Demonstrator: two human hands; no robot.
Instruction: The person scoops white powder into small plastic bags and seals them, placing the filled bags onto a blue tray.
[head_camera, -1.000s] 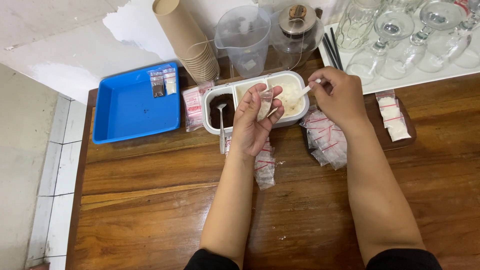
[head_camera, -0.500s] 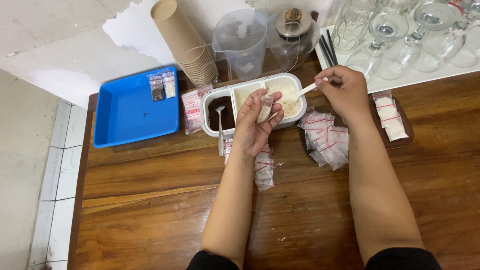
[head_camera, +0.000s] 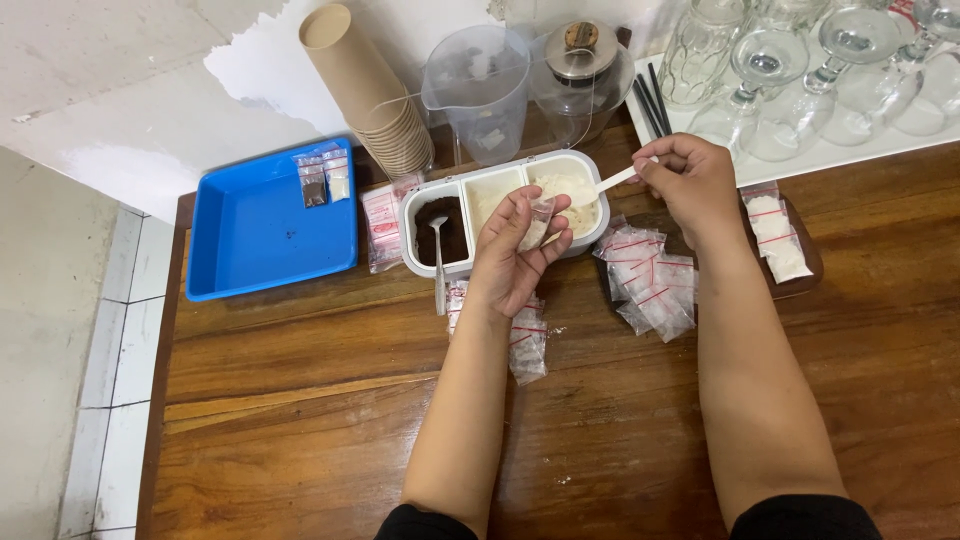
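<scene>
Pinching small clear bag (head_camera: 537, 222), left hand (head_camera: 515, 255) grip closed; right hand (head_camera: 690, 185) grip clamped on white spoon (head_camera: 600, 185).

Blue tray (head_camera: 250, 240), stacked paper cups (head_camera: 375, 100)

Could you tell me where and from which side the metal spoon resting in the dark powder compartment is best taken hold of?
Probably by its handle end. The metal spoon has its bowl down in the dark powder of the white three-part container, while the handle leans over the near wall onto the wooden table. Come from the near side, pinching the free handle end, left of the left hand.
</scene>
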